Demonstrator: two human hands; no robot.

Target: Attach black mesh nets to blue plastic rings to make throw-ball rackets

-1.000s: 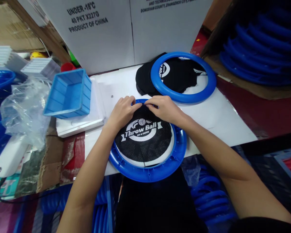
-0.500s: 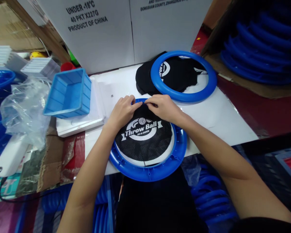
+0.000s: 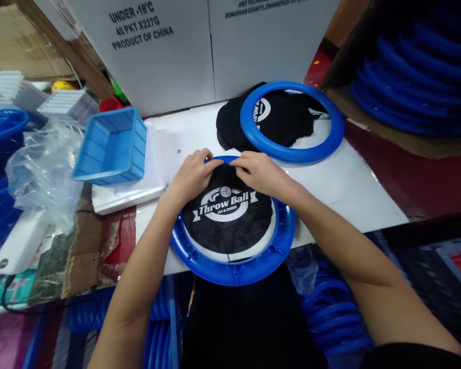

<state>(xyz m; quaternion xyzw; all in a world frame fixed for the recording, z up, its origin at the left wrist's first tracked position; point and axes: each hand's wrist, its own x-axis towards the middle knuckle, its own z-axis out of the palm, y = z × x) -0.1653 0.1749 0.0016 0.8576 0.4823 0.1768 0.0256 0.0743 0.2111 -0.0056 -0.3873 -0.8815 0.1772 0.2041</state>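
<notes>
A round black mesh fabric (image 3: pixel 230 230) printed "Throw Ball" lies inside a blue plastic ring (image 3: pixel 236 277), whose ribbed inner side faces up. At the far edge of the ring, my left hand (image 3: pixel 195 173) has its fingers bent and its thumb pressing the edge of the fabric. My right hand (image 3: pixel 259 171) pinches that same edge just beside it, thumb and fingertips together. The two thumbs almost meet there. White surface shows between the fabric's near edge and the ring.
Another blue ring (image 3: pixel 292 156) lies over black fabric pieces (image 3: pixel 230 123) at the back right. To the left, a light blue bin (image 3: pixel 111 146) sits on a white slab (image 3: pixel 128 199). A large white carton (image 3: pixel 169 77) stands behind. Stacked blue rings (image 3: pixel 411 97) fill the far right.
The view has shifted very slightly. Both hands stay at the ring's far edge, with the left thumb straightened a little along the fabric edge.
</notes>
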